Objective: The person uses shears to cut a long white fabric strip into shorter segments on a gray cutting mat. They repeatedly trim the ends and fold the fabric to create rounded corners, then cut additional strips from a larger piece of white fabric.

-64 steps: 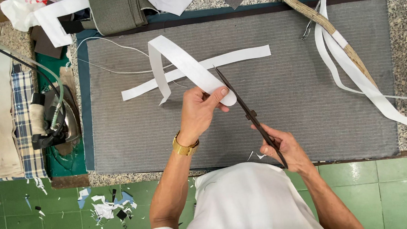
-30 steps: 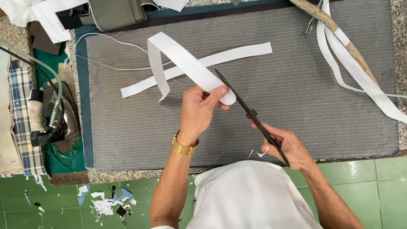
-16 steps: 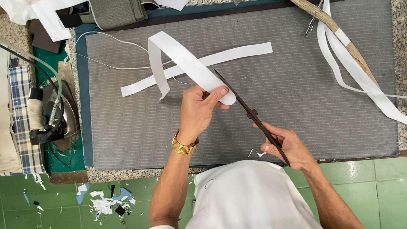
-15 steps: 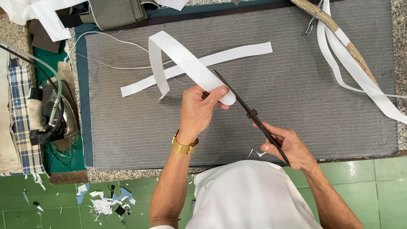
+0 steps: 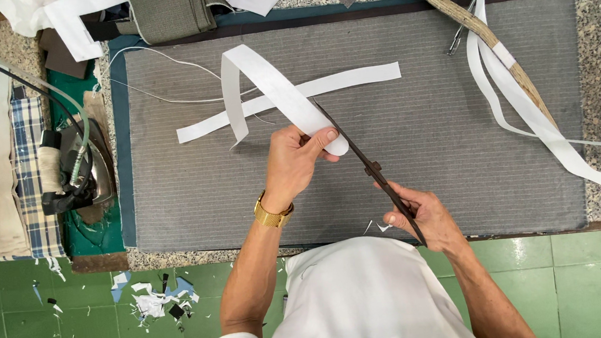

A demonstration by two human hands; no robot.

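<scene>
Strip: white fabric strip (image 5: 275, 91), looped, lying on the grey striped mat (image 5: 457, 133); its near end is lifted off the mat and held at the mat's centre.
Left hand: left hand (image 5: 296, 158) closed on the strip's rounded end, thumb on top, fingers curled beneath, pinching the fabric flat.
Scissors: long dark scissors (image 5: 369, 166), running from 11 o'clock at the tip to 5 o'clock at the handles; blades appear pressed together or nearly so; the tip meets the strip just beside the left thumb.
Right hand: right hand (image 5: 424, 216) wrapped round the scissor handles, fingers through the loops and drawn close, at 5 o'clock from the left hand.
Wristband: gold watch (image 5: 272, 213) on the left wrist.
Second strip: flat white strip (image 5: 322, 89) crossing under the loop, pointing to 2 o'clock.
Loose strips: more white strips (image 5: 527, 109) at 3 o'clock, draped over a wooden stick (image 5: 473, 27).
Iron: iron (image 5: 72, 171) with cord at 9 o'clock, off the mat, resting on green cloth.
Floor: green tiles (image 5: 591, 259) at 6 o'clock, with white scraps (image 5: 154, 303).
</scene>
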